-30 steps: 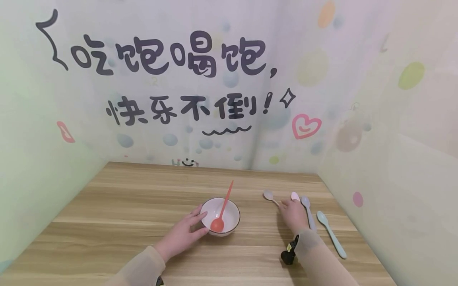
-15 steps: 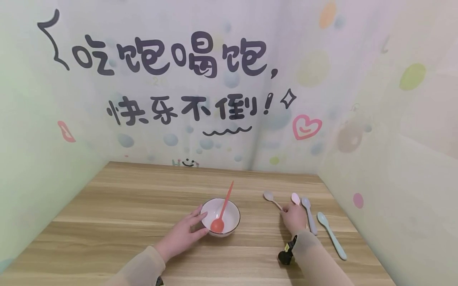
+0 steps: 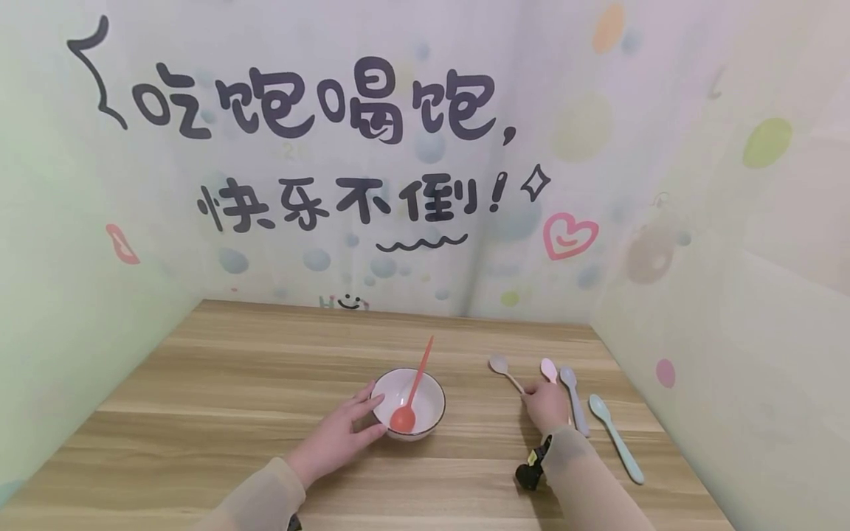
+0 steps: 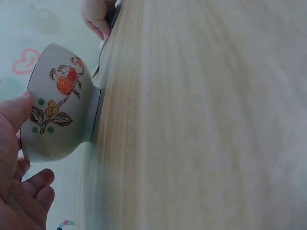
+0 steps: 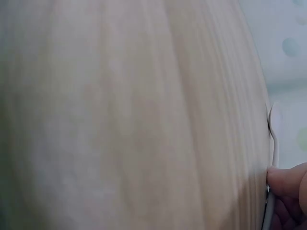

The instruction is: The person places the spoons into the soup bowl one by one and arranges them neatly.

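Observation:
A white bowl [image 3: 430,404] with a dark rim stands upright on the wooden table; fruit and leaves decorate its outside in the left wrist view. Inside it leans an orange-red spoon [image 3: 403,419], handle over the far rim. My left hand [image 3: 339,439] holds the bowl at its left side, thumb and fingers spread at the rim. To the right, my right hand [image 3: 547,408] pinches the handle end of a greyish-beige spoon [image 3: 499,364], whose head points away to the left. In the right wrist view the thumb [image 5: 283,179] presses on that handle. A pink spoon [image 3: 548,368] is partly hidden behind this hand.
Right of my right hand lie a lavender spoon [image 3: 575,402] and a mint-green spoon [image 3: 616,439], side by side on the table [image 3: 265,383]. Printed walls enclose the table at the back and both sides.
My right hand has drawn slightly back and left, its fingers staying at the beige spoon's handle, and more of the pink and lavender spoons shows. My left hand and the bowl have stayed put.

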A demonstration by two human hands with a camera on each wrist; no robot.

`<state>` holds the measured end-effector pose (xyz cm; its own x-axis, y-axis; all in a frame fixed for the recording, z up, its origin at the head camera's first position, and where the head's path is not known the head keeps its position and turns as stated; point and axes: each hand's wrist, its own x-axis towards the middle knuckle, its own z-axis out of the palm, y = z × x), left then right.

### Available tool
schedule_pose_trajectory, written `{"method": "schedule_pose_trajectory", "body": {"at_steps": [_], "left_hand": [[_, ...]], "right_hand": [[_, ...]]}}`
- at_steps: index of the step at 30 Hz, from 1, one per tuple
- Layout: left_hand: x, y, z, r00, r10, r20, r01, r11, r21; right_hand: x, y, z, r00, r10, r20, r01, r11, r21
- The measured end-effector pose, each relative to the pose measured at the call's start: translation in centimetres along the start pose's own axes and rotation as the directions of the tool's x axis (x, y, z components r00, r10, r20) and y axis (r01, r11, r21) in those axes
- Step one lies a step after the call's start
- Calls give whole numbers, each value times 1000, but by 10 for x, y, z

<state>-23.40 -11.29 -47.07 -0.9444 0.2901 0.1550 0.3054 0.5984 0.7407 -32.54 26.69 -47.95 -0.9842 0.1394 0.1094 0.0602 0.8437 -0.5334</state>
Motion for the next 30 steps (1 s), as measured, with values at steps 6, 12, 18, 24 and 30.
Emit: {"method": "schedule_pose_trajectory", "body": {"at_steps": [6, 12, 18, 24, 30], "left_hand": [[1, 0, 0, 1000, 6, 0, -6, 1000, 10], [0, 1, -1, 1000, 3, 3, -3, 1000, 5], [0, 0, 0, 1000, 15, -7, -15, 1000, 8], [0, -1, 0, 1000, 7, -8, -7, 1000, 4], [0, -1, 0, 1000, 5, -5, -5, 1000, -5]], "right_hand": [[-1, -1, 1, 1000, 11, -28, -12, 1000, 0], [-2, -3, 4, 999, 30, -42, -29, 999, 16], [-2, -2, 6, 999, 25, -47, -24, 1000, 7], [-2, -2, 6, 999, 32, -37, -31, 999, 29], [-2, -2, 7, 999, 20, -39, -18, 999, 32]]}}
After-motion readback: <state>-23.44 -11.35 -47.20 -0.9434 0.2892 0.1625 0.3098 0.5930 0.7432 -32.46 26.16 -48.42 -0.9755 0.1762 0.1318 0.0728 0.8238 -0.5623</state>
